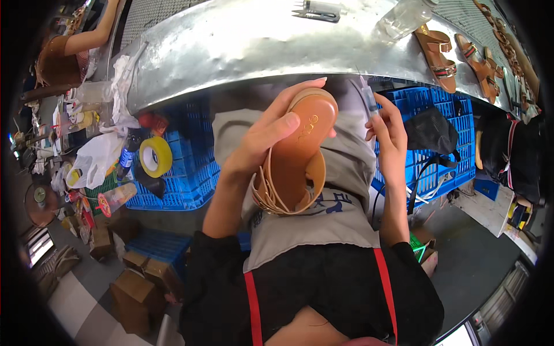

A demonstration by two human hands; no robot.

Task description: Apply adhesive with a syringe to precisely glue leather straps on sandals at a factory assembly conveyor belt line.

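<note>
A tan strappy sandal (295, 151) is gripped by its heel end in my left hand (266, 134), thumb on the insole and fingers behind. The insole faces me, and the buckled straps hang toward my lap. To the right of it, my right hand (388, 128) pinches a clear syringe (369, 99) with a thin needle pointing up toward the table edge. The needle is apart from the sandal. Under both hands lies the grey apron (340, 225) over my lap.
Beyond my hands runs a shiny metal table (231, 52) with tweezers (316, 15), a clear bottle (404, 20) and finished-looking sandals (437, 57). Blue crates (190, 155) flank my legs; one holds yellow tape (156, 157). A co-worker's arm (92, 37) shows at the far left.
</note>
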